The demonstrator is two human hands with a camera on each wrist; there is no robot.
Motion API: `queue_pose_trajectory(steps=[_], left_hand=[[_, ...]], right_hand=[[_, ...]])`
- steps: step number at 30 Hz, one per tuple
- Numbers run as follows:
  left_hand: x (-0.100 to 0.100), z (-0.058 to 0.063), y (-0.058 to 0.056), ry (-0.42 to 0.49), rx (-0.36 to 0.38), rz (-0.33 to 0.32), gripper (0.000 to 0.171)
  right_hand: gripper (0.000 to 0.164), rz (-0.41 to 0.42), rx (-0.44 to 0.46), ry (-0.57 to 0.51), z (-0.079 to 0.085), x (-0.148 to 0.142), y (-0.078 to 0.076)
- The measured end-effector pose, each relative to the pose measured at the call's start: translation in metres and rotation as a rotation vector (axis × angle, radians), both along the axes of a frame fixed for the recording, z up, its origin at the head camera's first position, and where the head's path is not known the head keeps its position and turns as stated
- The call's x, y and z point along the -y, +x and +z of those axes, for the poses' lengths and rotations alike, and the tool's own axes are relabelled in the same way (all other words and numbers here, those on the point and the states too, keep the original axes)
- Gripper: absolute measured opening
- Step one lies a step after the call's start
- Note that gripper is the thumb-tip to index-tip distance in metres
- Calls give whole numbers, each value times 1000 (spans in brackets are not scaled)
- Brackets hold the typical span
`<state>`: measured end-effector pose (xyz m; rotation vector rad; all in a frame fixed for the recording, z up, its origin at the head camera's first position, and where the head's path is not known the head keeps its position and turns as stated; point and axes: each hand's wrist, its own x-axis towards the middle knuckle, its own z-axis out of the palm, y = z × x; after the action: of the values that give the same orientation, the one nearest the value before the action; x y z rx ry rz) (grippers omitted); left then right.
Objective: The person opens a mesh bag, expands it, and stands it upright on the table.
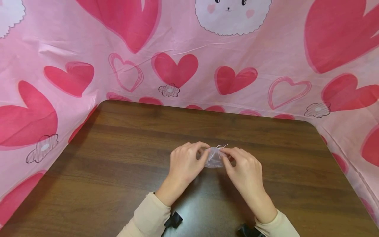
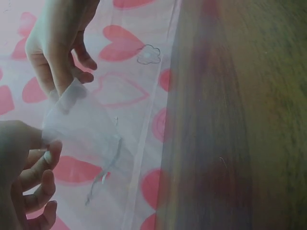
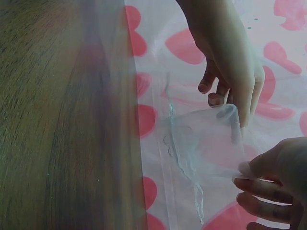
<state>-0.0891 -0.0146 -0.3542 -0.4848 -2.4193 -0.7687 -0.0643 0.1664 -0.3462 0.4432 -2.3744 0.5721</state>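
A small sheer drawstring pouch (image 1: 214,158), pale and see-through, is held up between both hands above the table. My left hand (image 1: 186,161) pinches one corner between thumb and finger. The opposite corner is pinched by my right hand (image 1: 244,166). White drawstring ends (image 1: 222,145) stick out on the far side in the head view. In the right wrist view the mesh pouch (image 3: 211,139) is stretched between the two hands, its cord dangling from the gathered side. No contents can be made out through the mesh.
Beneath the hands lies a dark brown wood-grain table (image 1: 133,131) with rounded far corners. A pink cloth printed with hearts (image 1: 177,39) hangs behind and along both sides. Black wrist devices (image 1: 174,220) sit by the beige sleeves (image 1: 151,214).
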Motion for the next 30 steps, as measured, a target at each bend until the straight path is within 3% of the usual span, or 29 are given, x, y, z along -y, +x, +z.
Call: queue_pose_trajectory(steps=[7,12,16,19,22,27,30], left_hand=[[3,1,-1,69,36,54,5],[8,5,-3,194,156,79,5],[11,9,-4,326,254,59,5],[12,11,-4,419,302,19,5],[12,14,-2,493,329,-22,4],[11,18,0,547,353,-48,4],[12,20,0,553,363,-41,4]], right_hand=[[21,10,-39,-45,2,0,0],[15,-2,-71,-101,5,-1,1],[11,-19,-53,-128,3,-3,-1],[13,-25,31,-177,0,-4,-4],[17,-11,187,-268,-1,-5,-5],[17,146,477,-489,0,-2,-5],[13,239,564,-601,1,-1,-6]])
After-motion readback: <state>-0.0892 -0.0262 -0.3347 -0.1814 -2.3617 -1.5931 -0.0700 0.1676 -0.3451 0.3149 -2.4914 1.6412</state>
